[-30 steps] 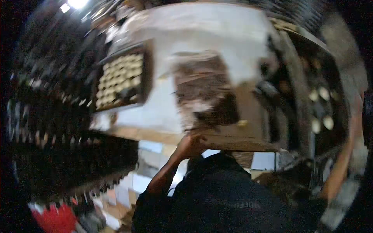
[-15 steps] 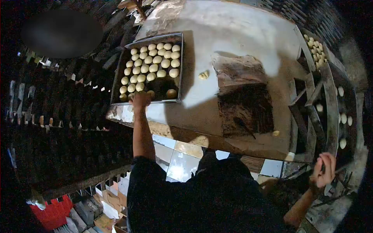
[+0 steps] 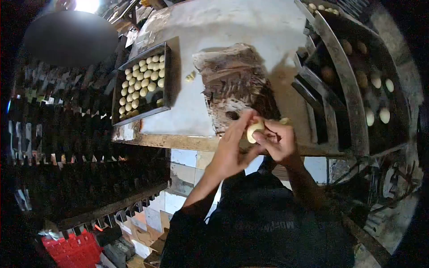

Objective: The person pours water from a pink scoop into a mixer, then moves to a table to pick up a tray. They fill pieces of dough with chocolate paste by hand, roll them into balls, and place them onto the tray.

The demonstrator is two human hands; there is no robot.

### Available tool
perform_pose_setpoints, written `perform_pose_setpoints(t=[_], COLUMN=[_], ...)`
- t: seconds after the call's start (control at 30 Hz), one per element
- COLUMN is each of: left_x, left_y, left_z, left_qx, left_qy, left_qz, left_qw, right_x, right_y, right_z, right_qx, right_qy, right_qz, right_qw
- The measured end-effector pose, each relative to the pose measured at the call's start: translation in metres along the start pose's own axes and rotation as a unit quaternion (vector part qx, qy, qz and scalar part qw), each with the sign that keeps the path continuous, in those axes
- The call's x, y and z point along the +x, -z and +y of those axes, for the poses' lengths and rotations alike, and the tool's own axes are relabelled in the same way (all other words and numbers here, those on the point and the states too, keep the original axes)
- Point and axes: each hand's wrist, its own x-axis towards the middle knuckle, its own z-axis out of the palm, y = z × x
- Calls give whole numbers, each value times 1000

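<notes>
A pale dough ball (image 3: 254, 131) is pinched between the fingers and thumb of my right hand (image 3: 278, 139), above the table's front edge. Close against its left side is my left hand (image 3: 230, 149), fingers stretched out and touching or nearly touching the dough. Under and behind the hands lies a dark, floury cloth (image 3: 234, 85). A small dough piece (image 3: 285, 121) shows just behind my right hand. At the left of the table a dark tray (image 3: 167, 76) holds several rows of round dough balls (image 3: 144, 83).
Small dough scraps (image 3: 191, 76) lie on the worktable (image 3: 187, 120) left of the cloth. Dark metal trays (image 3: 339, 76) lean and stack at the right, one with oval dough pieces (image 3: 384, 115). A red crate (image 3: 73, 250) stands on the floor, lower left.
My left hand has moved from the dough tray to the middle front. My right hand has come in from the right and now holds dough. The view has shifted right.
</notes>
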Motion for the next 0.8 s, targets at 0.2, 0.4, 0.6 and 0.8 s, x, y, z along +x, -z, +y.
perform_pose_setpoints(t=[0.2,0.4,0.6,0.8], left_x=[-24,-69,-136,-215], left_y=[-24,-38,35,89], left_z=[43,56,45,-11], left_qx=[-223,-68,-155,-450], left_qy=[114,2,243,339], left_qz=[132,227,128,299], left_qw=[959,972,949,770], right_x=[-29,-57,-60,-52], right_y=[10,-31,-154,-223], right_z=[-30,-45,-4,28], right_qx=[-74,-16,-62,-159], right_qy=[221,178,185,198], right_qz=[15,102,125,19], right_qw=[972,979,973,967])
